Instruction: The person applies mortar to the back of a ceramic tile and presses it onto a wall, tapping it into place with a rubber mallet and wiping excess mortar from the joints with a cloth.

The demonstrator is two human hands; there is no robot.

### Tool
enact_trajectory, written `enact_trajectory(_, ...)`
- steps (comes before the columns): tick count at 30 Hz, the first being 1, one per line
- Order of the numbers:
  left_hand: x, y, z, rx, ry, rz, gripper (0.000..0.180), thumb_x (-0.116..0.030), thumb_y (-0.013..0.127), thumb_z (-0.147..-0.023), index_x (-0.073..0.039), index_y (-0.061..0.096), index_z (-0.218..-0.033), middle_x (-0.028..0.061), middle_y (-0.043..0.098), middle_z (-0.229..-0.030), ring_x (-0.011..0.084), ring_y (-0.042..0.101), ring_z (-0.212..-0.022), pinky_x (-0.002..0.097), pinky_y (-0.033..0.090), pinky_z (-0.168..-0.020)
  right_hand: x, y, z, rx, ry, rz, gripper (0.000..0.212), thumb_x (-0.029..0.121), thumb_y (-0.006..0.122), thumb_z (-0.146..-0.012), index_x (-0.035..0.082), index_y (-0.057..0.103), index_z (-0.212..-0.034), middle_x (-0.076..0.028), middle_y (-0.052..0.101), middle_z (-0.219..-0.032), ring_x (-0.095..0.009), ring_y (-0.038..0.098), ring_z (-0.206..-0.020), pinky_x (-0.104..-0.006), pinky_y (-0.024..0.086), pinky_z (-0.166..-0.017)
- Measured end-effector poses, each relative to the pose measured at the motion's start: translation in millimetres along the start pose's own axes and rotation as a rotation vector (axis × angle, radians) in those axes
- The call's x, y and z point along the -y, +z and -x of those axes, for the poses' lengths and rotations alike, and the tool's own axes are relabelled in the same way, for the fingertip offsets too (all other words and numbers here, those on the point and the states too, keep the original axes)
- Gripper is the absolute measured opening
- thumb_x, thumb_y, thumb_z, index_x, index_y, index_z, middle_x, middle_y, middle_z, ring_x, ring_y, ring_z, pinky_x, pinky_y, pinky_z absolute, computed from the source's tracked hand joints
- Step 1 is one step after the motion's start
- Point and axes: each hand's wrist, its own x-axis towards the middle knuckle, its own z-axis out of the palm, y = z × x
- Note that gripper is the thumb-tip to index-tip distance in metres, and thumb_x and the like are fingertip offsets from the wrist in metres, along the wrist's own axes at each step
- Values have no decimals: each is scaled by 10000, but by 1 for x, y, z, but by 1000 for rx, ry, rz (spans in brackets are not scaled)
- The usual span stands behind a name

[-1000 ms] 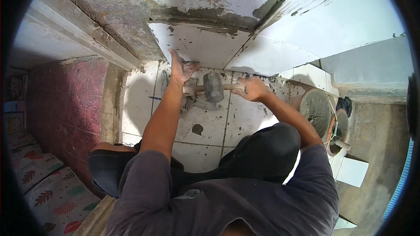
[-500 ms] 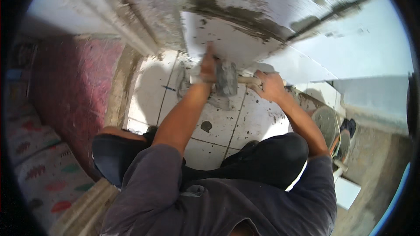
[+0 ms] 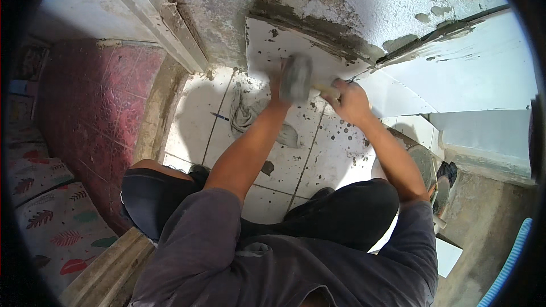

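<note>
My right hand [image 3: 351, 104] is closed around the light wooden handle [image 3: 326, 89] of a mallet. The mallet's thick grey head [image 3: 296, 77], blurred by motion, is in front of a white wall tile [image 3: 263, 42] spattered with mortar. Behind that head, my left hand [image 3: 276, 87] reaches up to the tile, its fingers mostly hidden; what shows looks stretched out, holding nothing. Grey mortar [image 3: 318, 27] runs along the tile's upper edge. On the floor below my left hand lies a crumpled grey rag [image 3: 245, 115].
A pen [image 3: 219, 116] lies on the spattered white floor tiles [image 3: 193, 116]. At left are a door frame [image 3: 162, 17], red flooring [image 3: 102, 102] and a leaf-patterned cloth [image 3: 62, 222]. Tools [image 3: 442, 187], a loose white tile [image 3: 448, 257] and a blue ribbed hose [image 3: 506, 264] are at right.
The mallet head has moved up and now covers much of my left hand. My right hand has shifted slightly up with the handle. More of the rag shows.
</note>
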Motion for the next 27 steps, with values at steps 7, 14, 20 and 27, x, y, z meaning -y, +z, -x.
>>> enact_trajectory(7,-66,55,55,-63,-59,851,415,-407,578,-844,-136,447,-1130,-9,489,-1059,155,492,-949,352,433,-827,-16,1,28,21,2,-24,301,340,671,-692,71,578,-788,-105,576,-636,-336,566,-593,-403,440,-531)
enact_trajectory(14,-56,56,43,-213,-172,855,595,-420,532,-866,-92,312,-1311,83,452,-1181,240,475,-1053,387,383,-924,-11,0,34,108,24,98,271,336,654,-699,87,570,-766,-109,560,-632,-325,557,-585,-408,432,-522)
enact_trajectory(20,1,12,0,-37,-228,800,769,-538,644,-736,-63,337,-1257,76,361,-1241,192,427,-1074,388,438,-848,-21,-15,29,28,-106,57,379,432,633,-721,74,585,-837,-127,563,-631,-330,562,-584,-407,446,-528)
enact_trajectory(27,-31,46,20,-41,-63,1066,427,-415,448,-905,-42,479,-1110,82,566,-912,188,561,-864,358,506,-783,-47,-19,62,7,233,183,426,469,611,-739,56,532,-808,-130,553,-612,-343,555,-573,-410,443,-529)
